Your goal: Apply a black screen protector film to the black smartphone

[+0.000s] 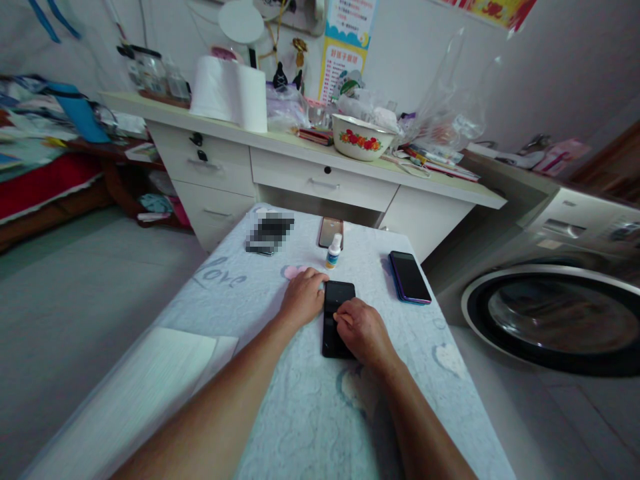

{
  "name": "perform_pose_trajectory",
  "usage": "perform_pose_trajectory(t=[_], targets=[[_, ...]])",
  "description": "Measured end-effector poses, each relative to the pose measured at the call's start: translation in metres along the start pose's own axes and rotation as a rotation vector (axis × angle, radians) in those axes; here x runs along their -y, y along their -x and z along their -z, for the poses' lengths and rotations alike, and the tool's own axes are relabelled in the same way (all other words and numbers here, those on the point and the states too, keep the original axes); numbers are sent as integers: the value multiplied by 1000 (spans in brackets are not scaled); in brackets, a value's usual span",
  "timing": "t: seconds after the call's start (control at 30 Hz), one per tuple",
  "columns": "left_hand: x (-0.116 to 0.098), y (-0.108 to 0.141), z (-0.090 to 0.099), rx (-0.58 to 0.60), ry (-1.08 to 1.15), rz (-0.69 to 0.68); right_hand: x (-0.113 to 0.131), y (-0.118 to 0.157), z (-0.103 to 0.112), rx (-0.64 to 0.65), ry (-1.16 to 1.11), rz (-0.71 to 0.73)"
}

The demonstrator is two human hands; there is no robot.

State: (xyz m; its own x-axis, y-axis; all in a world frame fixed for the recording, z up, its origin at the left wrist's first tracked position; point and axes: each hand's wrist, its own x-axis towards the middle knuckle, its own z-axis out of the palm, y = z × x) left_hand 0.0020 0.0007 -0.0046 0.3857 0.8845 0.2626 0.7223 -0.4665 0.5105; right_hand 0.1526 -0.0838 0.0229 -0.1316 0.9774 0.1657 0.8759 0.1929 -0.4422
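Observation:
A black smartphone [331,333] lies flat on the cloth-covered table, its screen up. My left hand [304,297] grips its upper left edge, with the fingertips at the corner. Over the middle of the screen, my right hand [365,330] is closed, its fingers curled together in a pinch; whatever they hold is hidden. Just beyond the phone stands a small white spray bottle [333,253] with a blue and yellow label. Behind that is a brownish-gold phone or phone case [331,232]. Off to the right lies another dark phone [410,277], stacked on something bluish.
A pixelated dark item [270,232] lies at the table's far left. White sheets [170,367] lie along the left edge. Beyond the table, a white desk [285,160] carries tissue rolls [253,97] and a flowered bowl [361,137]. A washing machine [565,227] stands right.

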Motion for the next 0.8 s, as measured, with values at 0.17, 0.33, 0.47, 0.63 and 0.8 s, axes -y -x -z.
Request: perform_pose_trajectory(t=[0.17, 0.33, 0.47, 0.63, 0.8], targets=[[0, 0, 0, 1, 7, -1, 1, 0, 2, 10, -7, -14], [0, 0, -1, -5, 17, -11, 0, 0, 1, 11, -13, -8], [1, 0, -2, -5, 16, -17, 1, 0, 2, 5, -15, -10], [2, 0, -2, -7, 11, -9, 2, 0, 2, 12, -15, -7], [3, 0, -3, 0, 10, -6, 0, 0, 3, 11, 18, -26]])
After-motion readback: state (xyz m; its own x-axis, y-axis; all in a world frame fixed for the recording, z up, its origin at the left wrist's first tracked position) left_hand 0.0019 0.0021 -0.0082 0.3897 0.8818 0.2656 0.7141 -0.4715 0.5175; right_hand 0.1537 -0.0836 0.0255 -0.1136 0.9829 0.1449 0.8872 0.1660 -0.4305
